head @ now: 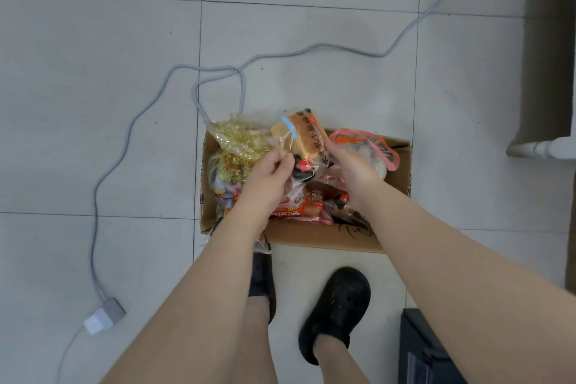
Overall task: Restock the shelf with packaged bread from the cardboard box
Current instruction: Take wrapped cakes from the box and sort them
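Observation:
A cardboard box (324, 237) sits open on the tiled floor in front of my feet, filled with several packaged breads. My left hand (269, 176) pinches the clear wrapper of a gold-patterned bread pack (238, 139) lifted above the box's left side. My right hand (349, 167) grips a pack of sliced toast bread (308, 134) with black lettering, held above the box's middle. A pink-edged pack with a white bun (374, 150) lies at the box's right. Red-labelled packs (307, 207) lie lower in the box. No shelf shows.
A grey cable (131, 131) loops across the floor behind and left of the box, ending in a white plug adapter (103, 318). My black shoes (336, 305) stand just before the box. A dark object (420, 349) sits bottom right; a furniture base (548, 72) stands at the right edge.

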The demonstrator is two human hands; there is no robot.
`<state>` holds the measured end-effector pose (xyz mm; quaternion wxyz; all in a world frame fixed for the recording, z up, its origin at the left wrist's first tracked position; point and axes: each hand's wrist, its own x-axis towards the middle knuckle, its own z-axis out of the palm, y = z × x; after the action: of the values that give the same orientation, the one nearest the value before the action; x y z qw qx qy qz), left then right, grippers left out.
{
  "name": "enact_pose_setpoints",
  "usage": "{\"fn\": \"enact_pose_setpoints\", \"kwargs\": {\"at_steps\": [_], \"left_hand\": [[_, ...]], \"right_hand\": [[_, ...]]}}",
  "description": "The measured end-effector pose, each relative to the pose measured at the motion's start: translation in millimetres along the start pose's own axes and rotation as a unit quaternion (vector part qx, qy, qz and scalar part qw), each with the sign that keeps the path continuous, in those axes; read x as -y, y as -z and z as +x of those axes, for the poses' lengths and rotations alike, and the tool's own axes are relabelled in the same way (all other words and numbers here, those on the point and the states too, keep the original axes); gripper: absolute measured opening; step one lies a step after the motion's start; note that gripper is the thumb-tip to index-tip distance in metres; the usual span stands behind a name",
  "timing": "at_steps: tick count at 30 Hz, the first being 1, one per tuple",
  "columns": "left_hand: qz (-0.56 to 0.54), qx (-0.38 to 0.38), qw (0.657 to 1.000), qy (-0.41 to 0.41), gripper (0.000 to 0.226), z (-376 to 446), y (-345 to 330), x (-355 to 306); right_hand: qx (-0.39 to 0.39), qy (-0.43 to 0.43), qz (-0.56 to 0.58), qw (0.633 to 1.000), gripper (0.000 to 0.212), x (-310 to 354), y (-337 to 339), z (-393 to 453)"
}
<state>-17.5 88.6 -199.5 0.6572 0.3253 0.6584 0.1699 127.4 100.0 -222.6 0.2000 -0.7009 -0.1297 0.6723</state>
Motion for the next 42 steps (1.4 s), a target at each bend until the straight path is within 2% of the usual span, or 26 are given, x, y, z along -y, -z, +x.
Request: {"fn": "enact_pose_setpoints", "kwargs": {"at_steps": [2, 6, 10, 12, 14, 16, 18, 20, 23, 24, 26, 28, 30, 34, 36, 39, 42], "left_hand": [[-0.062, 0.029, 0.997, 0.022, 0.018, -11, 16, -4], [-0.021, 0.08, 0.997, 0.008, 0.017, -17, 45, -11], [0.009, 0.108, 0.994, -0.001, 0.019, -19, 58, -19], [0.031, 0.057, 0.997, -0.029, 0.02, -22, 61, -21], [0.058, -0.044, 0.996, -0.059, 0.022, -28, 64, -19], [0.087, -0.144, 0.985, -0.049, 0.019, -33, 67, -7], [0.152, -0.215, 0.965, 0.0, 0.011, -35, 72, 16], [0.211, -0.228, 0.948, 0.071, 0.017, -34, 77, 43], [0.227, -0.203, 0.935, 0.183, 0.037, -35, 76, 76], [0.204, -0.189, 0.936, 0.215, 0.045, -35, 72, 82], [0.076, -0.173, 0.947, 0.26, 0.057, -35, 64, 91], [-0.094, -0.185, 0.934, 0.291, 0.053, -34, 58, 92], [-0.177, -0.196, 0.915, 0.304, 0.048, -31, 54, 95], [-0.18, -0.267, 0.916, 0.24, 0.022, -28, 50, 104], [-0.127, -0.293, 0.927, 0.197, 0.021, -31, 54, 106], [0.003, -0.276, 0.955, 0.108, 0.024, -43, 67, 103], [-0.024, -0.231, 0.971, 0.052, 0.022, -63, 89, 88]], "right_hand": [[0.071, -0.015, 0.014, 0.997, 0.037, 6, 4, -3], [0.157, 0.025, 0.034, 0.987, 0.025, 23, 6, -11], [0.231, 0.014, 0.057, 0.971, 0.043, 29, 1, -15], [0.222, 0.004, 0.083, 0.972, 0.053, 28, -6, -17], [0.181, 0.011, 0.142, 0.973, 0.051, 23, -12, -17], [0.124, 0.022, 0.215, 0.968, 0.029, 15, -15, -17], [0.082, 0.012, 0.261, 0.962, 0.011, 5, -19, -18], [0.068, -0.009, 0.281, 0.957, 0.005, -6, -24, -20], [0.058, -0.021, 0.308, 0.949, 0.003, -20, -34, -21], [0.055, -0.02, 0.316, 0.947, 0.003, -23, -36, -21], [0.05, -0.014, 0.321, 0.946, 0.004, -29, -39, -21], [0.047, -0.009, 0.318, 0.947, 0.006, -32, -40, -21], [0.044, -0.007, 0.317, 0.947, 0.01, -35, -40, -22], [0.043, -0.017, 0.317, 0.947, 0.01, -38, -40, -24], [0.043, -0.02, 0.321, 0.946, 0.01, -37, -40, -26], [0.048, -0.014, 0.33, 0.943, 0.013, -37, -41, -30], [0.049, -0.016, 0.341, 0.939, 0.012, -32, -42, -40]]}}
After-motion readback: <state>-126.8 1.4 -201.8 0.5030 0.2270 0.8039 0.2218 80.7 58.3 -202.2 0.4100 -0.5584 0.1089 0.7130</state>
